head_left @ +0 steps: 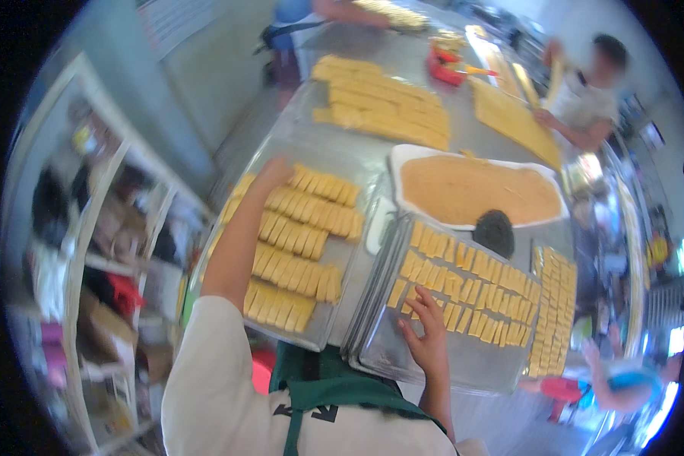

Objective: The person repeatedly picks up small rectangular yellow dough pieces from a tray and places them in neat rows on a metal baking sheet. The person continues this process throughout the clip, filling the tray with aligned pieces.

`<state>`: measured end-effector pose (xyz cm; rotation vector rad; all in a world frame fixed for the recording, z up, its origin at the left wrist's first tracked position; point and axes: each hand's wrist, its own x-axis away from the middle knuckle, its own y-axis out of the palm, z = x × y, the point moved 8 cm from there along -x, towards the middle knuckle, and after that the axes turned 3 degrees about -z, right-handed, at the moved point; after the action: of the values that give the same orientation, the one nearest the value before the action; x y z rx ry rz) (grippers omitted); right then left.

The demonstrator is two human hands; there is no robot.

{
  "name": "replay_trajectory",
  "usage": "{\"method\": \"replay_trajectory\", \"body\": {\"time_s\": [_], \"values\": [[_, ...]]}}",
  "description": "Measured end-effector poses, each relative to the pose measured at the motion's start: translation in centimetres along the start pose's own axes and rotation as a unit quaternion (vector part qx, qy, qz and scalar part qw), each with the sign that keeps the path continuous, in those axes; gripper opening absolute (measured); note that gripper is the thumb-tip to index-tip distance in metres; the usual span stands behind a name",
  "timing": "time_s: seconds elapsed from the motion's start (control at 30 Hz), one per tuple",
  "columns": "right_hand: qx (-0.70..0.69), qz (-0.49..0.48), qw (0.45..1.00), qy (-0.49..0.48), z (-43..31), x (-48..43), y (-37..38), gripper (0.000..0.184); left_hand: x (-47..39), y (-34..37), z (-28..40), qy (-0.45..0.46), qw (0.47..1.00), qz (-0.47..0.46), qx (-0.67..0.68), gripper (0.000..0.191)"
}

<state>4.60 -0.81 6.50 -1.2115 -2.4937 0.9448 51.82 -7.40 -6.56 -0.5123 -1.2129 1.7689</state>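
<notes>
My left hand [276, 172] reaches to the far end of a left-hand tray [333, 325], at its rows of cut yellow dough pieces [305, 214]. Blur hides whether its fingers grip a piece. Over the stacked metal trays [370, 347] on the right hovers my right hand [426, 325], fingers apart, by the nearest row of dough strips [456, 316]. Several spaced rows of strips lie on the top tray. Pieces on the left tray are packed side by side.
Beyond the stack sits a white tub [396, 171] of orange-brown filling [479, 191], a dark round object [495, 232] at its rim. Farther back are dough slabs [387, 105], a dough sheet [513, 122] and a red container [447, 65]. Co-workers stand around the table; shelving [85, 245] is at left.
</notes>
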Motion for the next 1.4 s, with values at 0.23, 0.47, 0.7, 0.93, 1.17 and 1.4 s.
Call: {"method": "replay_trajectory", "body": {"time_s": [0.23, 0.47, 0.7, 0.93, 1.17, 1.4], "values": [[0.048, 0.113, 0.981, 0.151, 2.9, 2.9, -3.3, 0.030, -3.9, 4.5, -2.2, -0.055, 0.952, -0.230, 0.192, 0.050], [-0.002, 0.104, 0.988, 0.117, 2.0, 0.7, 0.5, 0.028, -0.4, 1.8, 2.0, 0.052, 0.948, -0.121, 0.291, 0.057], [0.024, 0.050, 0.998, -0.021, -1.6, -2.3, 2.3, 0.026, 0.2, 1.5, 2.4, 0.015, 0.902, -0.202, 0.382, 0.031], [0.069, 0.050, 0.995, 0.054, 0.1, 1.2, 0.5, 0.027, -1.7, 1.5, 3.1, 0.110, 0.965, -0.168, 0.171, 0.029], [0.060, 0.049, 0.994, 0.082, 2.0, 2.6, 0.8, 0.031, -3.2, 0.3, -1.9, 0.135, 0.988, 0.009, -0.079, 0.029], [0.014, 0.014, 0.998, 0.056, 0.6, 1.0, 0.5, 0.035, 5.5, -5.0, 6.4, 0.141, 0.879, -0.169, 0.422, 0.040]]}}
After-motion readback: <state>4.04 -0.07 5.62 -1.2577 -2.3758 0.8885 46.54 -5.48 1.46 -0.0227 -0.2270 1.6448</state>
